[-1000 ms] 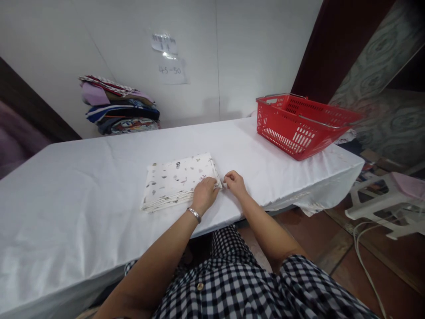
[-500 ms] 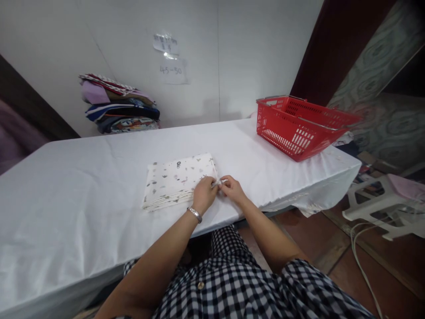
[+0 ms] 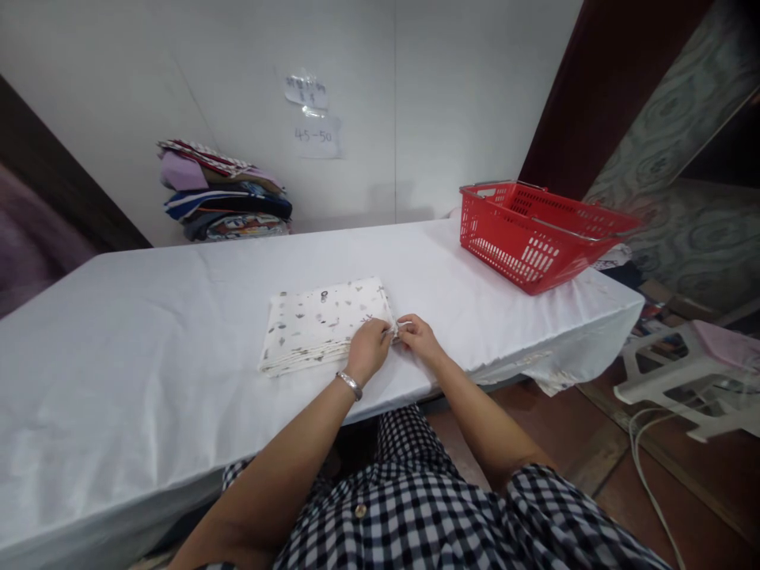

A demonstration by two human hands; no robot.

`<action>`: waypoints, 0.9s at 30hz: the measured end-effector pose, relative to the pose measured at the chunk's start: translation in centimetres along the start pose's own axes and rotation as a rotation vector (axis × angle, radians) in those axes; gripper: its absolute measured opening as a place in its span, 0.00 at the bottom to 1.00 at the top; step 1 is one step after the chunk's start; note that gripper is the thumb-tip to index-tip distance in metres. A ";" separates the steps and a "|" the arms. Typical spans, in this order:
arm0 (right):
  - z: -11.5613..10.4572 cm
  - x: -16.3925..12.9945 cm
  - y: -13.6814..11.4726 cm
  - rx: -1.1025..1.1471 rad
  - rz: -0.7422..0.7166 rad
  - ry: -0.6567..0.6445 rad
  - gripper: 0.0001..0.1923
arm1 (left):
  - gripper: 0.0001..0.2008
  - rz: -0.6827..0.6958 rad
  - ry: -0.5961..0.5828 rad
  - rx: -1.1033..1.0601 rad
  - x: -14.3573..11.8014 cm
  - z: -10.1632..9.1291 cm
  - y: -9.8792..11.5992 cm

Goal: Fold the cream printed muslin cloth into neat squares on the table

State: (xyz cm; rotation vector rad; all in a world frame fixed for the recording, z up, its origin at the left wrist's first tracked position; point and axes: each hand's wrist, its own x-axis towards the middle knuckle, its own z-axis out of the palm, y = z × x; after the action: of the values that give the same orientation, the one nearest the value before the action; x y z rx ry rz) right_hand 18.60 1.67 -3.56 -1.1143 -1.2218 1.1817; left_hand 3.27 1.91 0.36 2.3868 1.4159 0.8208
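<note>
White patterned cloth (image 3: 314, 317) lies folded on the white-draped worktop (image 3: 178, 340), a red basket (image 3: 504, 245) well to its right and a pale wall (image 3: 427, 103) behind, while my left hand (image 3: 366, 350) and right hand (image 3: 420, 338), fingertips closed, pinch its near right corner, seemingly straightening it, which calls for a light touch.

Left end: table (image 3: 148, 356) surface open from far edge to near edge.
Middle: folded cloth (image 3: 314, 321) obstructs; left hand (image 3: 366, 348) and right hand (image 3: 419, 338) block its near right corner.
Far edge, left: fabric pile (image 3: 229, 198) obstructs.
Far edge, middle: passage behind cloth.
Far right corner: red basket (image 3: 511, 233) obstructs.
</note>
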 end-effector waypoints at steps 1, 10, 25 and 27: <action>0.0 0.0 0.0 -0.001 -0.003 0.001 0.17 | 0.04 0.039 -0.010 0.050 -0.1 0.1 0.1; -0.3 -0.1 -0.3 -0.150 -0.003 0.015 0.19 | 0.09 0.156 -0.065 0.155 -1.1 0.6 0.9; -0.3 -0.6 -0.7 -0.181 0.031 -0.007 0.18 | 0.11 -0.065 0.107 0.161 -7.0 -6.8 -7.9; -0.3 -0.7 -0.7 -0.221 0.020 0.001 0.18 | 0.11 -0.130 0.176 0.181 -9.0 -8.5 -10.0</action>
State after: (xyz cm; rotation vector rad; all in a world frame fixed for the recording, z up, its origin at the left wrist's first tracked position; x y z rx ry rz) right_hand 18.92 0.94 -2.91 -1.2920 -1.3680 1.0798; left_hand -12.26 -1.45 -0.58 2.3678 1.7629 0.9250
